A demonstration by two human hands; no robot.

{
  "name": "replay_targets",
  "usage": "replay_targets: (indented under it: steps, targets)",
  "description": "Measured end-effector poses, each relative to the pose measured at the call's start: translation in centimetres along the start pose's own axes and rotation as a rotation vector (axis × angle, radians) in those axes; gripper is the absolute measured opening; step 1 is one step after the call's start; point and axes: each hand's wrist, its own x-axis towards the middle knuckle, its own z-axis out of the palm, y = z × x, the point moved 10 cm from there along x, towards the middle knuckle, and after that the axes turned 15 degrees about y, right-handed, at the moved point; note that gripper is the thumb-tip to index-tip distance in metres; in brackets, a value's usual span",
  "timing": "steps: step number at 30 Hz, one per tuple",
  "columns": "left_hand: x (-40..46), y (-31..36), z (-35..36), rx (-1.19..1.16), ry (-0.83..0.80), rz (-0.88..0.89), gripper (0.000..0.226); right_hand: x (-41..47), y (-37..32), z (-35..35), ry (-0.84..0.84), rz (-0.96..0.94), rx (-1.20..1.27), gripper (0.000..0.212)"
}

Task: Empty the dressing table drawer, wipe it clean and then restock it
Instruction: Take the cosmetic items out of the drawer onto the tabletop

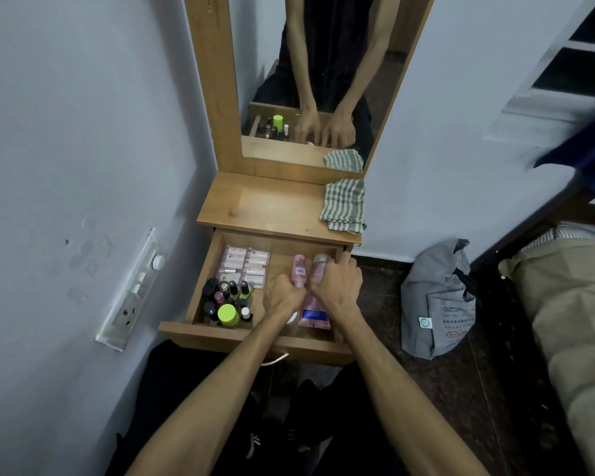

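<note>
- two bare forearms reach in from the bottom edge, with no sleeves, watch or bracelets on either
- left hand (284, 297) and right hand (337, 286) are bare, without gloves, and no rings can be made out
- the arms are slim, with tendons showing along the wrists
- dark, near-black clothing covers the lap below
- the reflection in the mirror (310, 77) shows a dark garment on the torso and both arms bare up to the mirror's top edge

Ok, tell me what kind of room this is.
Most likely a bedroom corner. A small wooden dressing table stands under a tall mirror, its open drawer holds nail polish bottles and other cosmetics, and what looks like bedding lies at the right.
</note>
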Motion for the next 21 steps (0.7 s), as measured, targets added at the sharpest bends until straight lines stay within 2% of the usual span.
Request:
replay_targets:
  steps: [5,9,12,15,21]
  targets:
    - [0.4,0.7,0.4,0.074,0.024,0.07,0.035,0.3,0.1,1.1,0.011,-0.009,-0.092,0.051]
    - [0.7,1.0,0.5,0.118,0.059,0.113,0.041,0.4,-0.2,1.9,-0.004,-0.014,-0.138,0.053]
    - [1.1,1.0,0.5,0.12,0.08,0.146,0.038,0.6,-0.2,2.6,-0.032,-0.006,-0.14,0.064]
    - [1.3,0.2,-0.2,0.123,0.115,0.131,0.049,0.4,0.2,3.5,-0.095,0.042,-0.115,0.075]
    - [0.9,0.0,-2.2,-0.049,0.173,0.084,0.04,0.0,1.0,3.8,-0.123,0.135,-0.048,0.073]
